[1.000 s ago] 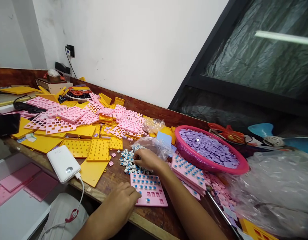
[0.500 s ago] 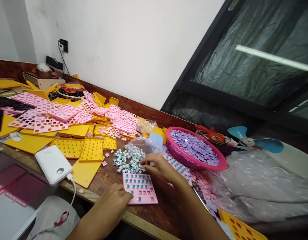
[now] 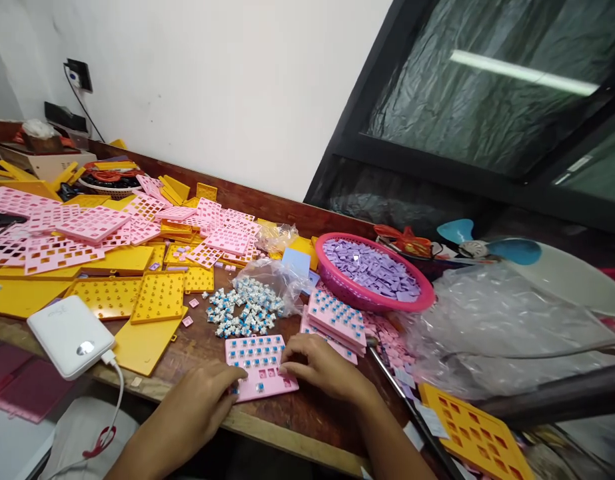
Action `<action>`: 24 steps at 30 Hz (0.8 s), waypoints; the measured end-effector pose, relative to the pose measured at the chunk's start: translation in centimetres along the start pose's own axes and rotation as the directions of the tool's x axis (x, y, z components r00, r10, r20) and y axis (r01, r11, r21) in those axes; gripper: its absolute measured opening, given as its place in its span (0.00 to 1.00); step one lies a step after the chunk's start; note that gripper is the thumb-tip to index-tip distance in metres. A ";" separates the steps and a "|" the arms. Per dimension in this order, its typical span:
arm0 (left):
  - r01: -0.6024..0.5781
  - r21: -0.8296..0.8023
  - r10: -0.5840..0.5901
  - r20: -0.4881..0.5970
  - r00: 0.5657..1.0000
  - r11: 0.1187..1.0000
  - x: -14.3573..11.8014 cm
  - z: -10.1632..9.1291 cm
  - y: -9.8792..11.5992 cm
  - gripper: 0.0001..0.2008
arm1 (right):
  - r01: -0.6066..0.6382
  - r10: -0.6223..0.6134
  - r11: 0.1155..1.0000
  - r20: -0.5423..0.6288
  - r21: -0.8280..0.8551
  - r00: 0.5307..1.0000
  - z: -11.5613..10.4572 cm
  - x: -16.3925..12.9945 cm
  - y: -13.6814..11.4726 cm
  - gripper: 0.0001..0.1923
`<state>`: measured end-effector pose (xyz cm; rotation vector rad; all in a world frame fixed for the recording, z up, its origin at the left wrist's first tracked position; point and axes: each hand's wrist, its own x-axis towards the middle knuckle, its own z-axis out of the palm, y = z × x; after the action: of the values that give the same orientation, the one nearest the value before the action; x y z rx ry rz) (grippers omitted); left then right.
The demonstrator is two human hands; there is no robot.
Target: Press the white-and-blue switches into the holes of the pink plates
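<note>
A pink keyboard plate point(image 3: 274, 388) lies at the table's front edge, with rows of blue-and-white key switches point(image 3: 257, 350) filling its far part. Several square openings nearer me have no switch. My left hand point(image 3: 202, 400) grips the plate's left edge, fingertips at a switch near the corner. Over the right side of the plate, my right hand point(image 3: 320, 367) has its fingers curled down close together; whatever they hold is hidden. Just behind the plate is a loose heap of key switches point(image 3: 237, 315).
Stacked pink plates with switches point(image 3: 337, 317) stand right of the heap, beside a pink basket point(image 3: 327, 277) of purple pieces. Yellow cases point(image 3: 160, 297) and pink plates point(image 3: 92, 223) crowd the left. A white power bank point(image 3: 70, 337) with a cable lies at the front left.
My right hand has come from the switch heap down to the right side of the plate. My left hand stays at the left edge. The view has swung right.
</note>
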<state>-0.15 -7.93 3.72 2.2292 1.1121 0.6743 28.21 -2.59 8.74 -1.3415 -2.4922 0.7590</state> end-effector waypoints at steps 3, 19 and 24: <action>0.001 0.019 -0.001 0.001 1.000 1.000 0.2 0.0 0.3 0.14 | 0.024 -0.024 0.999 -0.001 -0.024 1.000 0.2 -0.3 -0.3 0.07; 0.110 0.239 -0.163 0.216 0.963 0.965 1.7 -0.2 4.1 0.13 | 0.086 -0.088 0.993 -0.021 -0.085 0.996 0.9 -0.5 0.7 0.08; 0.101 0.418 -0.244 0.303 0.921 0.903 2.7 -0.5 5.2 0.14 | 0.150 -0.152 0.986 -0.020 -0.077 0.988 1.2 -0.2 1.6 0.08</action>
<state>3.85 -8.15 8.02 2.4088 1.3277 -0.0398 28.97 -2.49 6.89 -1.1605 -2.5898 0.6166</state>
